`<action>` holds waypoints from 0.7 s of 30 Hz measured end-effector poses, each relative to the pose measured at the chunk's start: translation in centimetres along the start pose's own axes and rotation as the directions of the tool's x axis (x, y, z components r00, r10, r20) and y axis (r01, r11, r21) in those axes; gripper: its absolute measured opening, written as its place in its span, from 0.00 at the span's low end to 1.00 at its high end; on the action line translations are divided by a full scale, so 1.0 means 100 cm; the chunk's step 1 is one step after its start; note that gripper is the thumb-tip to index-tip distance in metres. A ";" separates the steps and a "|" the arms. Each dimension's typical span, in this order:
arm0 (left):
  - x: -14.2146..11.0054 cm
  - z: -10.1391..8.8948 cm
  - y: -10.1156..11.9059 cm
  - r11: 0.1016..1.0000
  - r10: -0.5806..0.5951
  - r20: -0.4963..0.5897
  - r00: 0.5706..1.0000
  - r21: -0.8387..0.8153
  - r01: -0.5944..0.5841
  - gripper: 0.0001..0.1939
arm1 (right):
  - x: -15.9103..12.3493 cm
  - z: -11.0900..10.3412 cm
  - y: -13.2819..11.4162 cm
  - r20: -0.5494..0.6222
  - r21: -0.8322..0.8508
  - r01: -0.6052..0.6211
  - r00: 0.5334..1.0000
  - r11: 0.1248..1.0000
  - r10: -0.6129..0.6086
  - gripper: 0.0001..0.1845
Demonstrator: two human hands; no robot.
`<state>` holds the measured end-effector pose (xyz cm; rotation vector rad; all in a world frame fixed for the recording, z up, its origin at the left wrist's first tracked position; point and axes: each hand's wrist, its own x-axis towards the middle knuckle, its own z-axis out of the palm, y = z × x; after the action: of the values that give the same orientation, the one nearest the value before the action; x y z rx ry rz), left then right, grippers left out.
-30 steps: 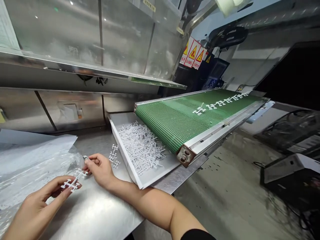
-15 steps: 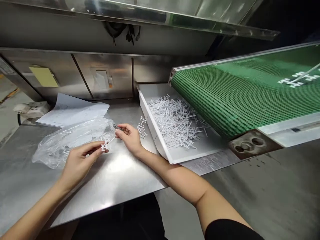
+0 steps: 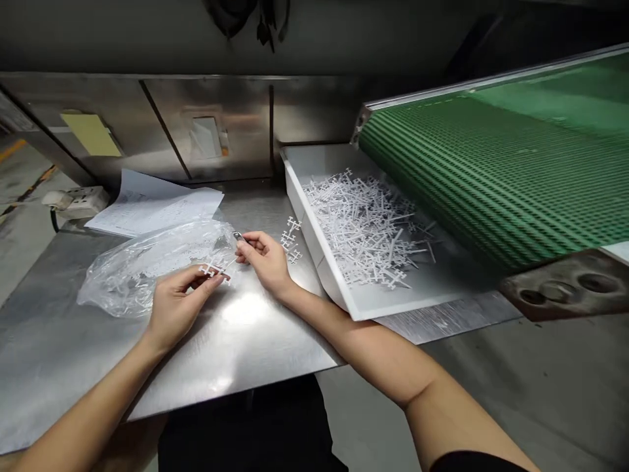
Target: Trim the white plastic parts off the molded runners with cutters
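My left hand (image 3: 179, 295) pinches a branched white plastic sprue (image 3: 212, 269) between thumb and fingers, over the metal bench. Close by on the right, my right hand (image 3: 265, 259) is closed on a small metal clipper (image 3: 238, 236), whose end shows past the fingertips; most of it is hidden. The sprue's thin stem points toward my right fingers, and I cannot tell whether they touch it. Under and behind both hands lies a clear plastic bag (image 3: 115, 278) with small white bits in it. Further loose white sprues (image 3: 291, 239) lie beside my right hand.
A white tray (image 3: 324, 272) heaped with white sprues (image 3: 363, 229) stands on the right of the steel bench (image 3: 206, 367). A green conveyor belt (image 3: 491, 164) overhangs it. Paper sheets (image 3: 157, 203) and a socket block (image 3: 86, 202) sit at the back left.
The view has tilted down and shifted, and the sprue on the belt is out of sight. In my left hand the sprue has turned to lie flatter. Both hands keep their hold.
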<state>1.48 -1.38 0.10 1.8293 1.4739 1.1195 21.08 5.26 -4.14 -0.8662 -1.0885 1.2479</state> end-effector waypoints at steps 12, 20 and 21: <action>0.003 0.001 -0.011 0.924 0.364 -0.040 0.931 0.145 -0.355 0.12 | -0.016 -0.008 -0.010 0.052 -0.222 0.039 0.998 0.974 -0.028 0.16; 0.001 0.005 -0.015 0.910 0.403 -0.023 0.915 0.118 -0.398 0.10 | -0.024 -0.009 -0.019 0.197 -0.476 0.251 0.965 0.843 -0.176 0.08; 0.000 0.006 -0.015 0.910 0.403 -0.015 0.915 0.112 -0.399 0.11 | -0.025 -0.009 -0.021 0.210 -0.485 0.272 0.959 0.831 -0.191 0.07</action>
<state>1.23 -0.90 -1.41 2.2692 1.2258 1.2896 22.54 2.56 -2.80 -1.0036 -1.6439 0.8353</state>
